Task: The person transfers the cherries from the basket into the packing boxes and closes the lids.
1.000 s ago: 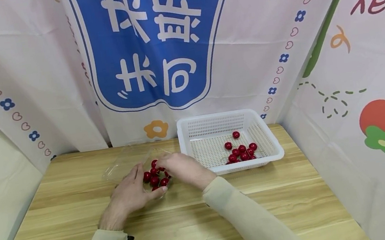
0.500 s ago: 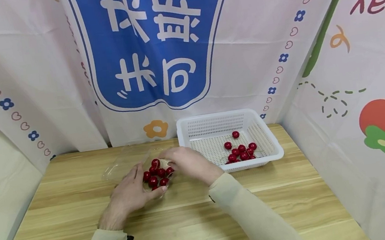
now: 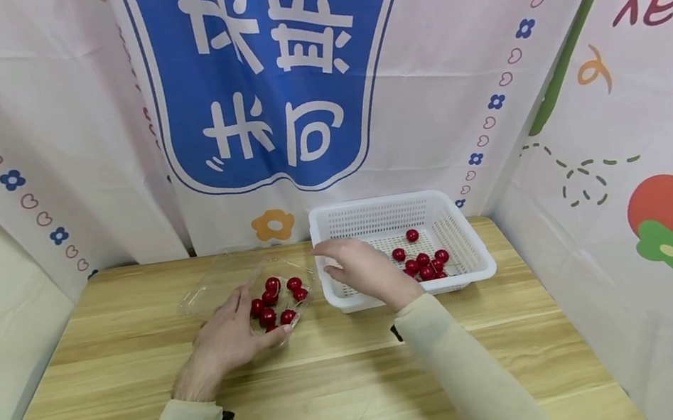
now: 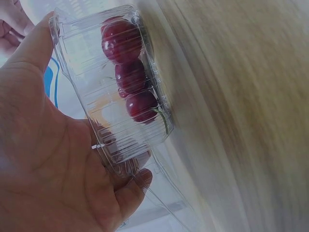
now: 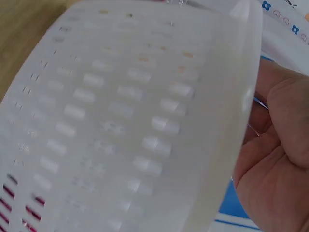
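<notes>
My left hand (image 3: 225,333) grips the near left side of a clear plastic clamshell box (image 4: 96,87), thumb along one rim and fingers at the hinge side. Several red cherries (image 3: 267,316) with stems lie in it. Its clear lid (image 3: 213,295) is folded back to the left on the table. My right hand (image 3: 364,270) hovers over the left edge of a white plastic basket (image 3: 479,261), fingers loosely bent, thumb apart, and no cherry shows between them. In the right wrist view the basket's wall partly hides the fingers. More cherries (image 3: 426,273) lie at the basket's right.
Both containers stand on a wooden table (image 3: 337,396), near its back edge. Behind it hangs a printed white cloth (image 3: 427,118) with a blue sign; a second printed sheet (image 3: 578,276) closes off the right side.
My right hand has moved right, from inside the clamshell box to above the basket's left rim. Cherries in the box have shifted, some now at its right side. My left hand stays put.
</notes>
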Action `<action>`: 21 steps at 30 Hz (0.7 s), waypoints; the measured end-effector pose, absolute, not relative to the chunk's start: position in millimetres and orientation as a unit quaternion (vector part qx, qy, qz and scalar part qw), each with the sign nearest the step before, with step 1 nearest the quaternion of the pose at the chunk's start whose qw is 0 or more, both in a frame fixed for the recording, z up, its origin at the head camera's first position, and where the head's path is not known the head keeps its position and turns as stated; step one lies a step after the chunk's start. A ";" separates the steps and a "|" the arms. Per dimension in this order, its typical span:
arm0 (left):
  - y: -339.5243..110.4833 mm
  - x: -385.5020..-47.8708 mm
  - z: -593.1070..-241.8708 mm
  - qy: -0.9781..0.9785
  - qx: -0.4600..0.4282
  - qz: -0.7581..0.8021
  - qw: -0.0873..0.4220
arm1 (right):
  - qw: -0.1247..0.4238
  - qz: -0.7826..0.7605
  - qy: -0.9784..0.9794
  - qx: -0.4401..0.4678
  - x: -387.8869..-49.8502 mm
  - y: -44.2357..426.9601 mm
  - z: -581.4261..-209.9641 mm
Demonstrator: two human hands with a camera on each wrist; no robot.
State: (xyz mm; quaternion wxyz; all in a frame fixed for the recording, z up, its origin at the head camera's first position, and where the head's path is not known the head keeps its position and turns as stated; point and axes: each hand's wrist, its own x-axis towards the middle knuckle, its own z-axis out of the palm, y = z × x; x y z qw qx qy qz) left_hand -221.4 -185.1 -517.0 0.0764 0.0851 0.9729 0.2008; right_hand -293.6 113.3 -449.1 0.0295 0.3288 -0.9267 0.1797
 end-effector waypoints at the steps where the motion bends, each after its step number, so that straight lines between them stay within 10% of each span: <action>1: -184.9 -221.3 -516.7 0.973 0.085 0.200 0.077 | 0.030 0.183 -0.928 0.322 -294.3 117.3 -448.6; 21: -184.5 -219.8 -513.9 0.973 0.088 0.196 0.080 | 0.002 0.171 -0.966 0.196 -311.8 186.5 -463.0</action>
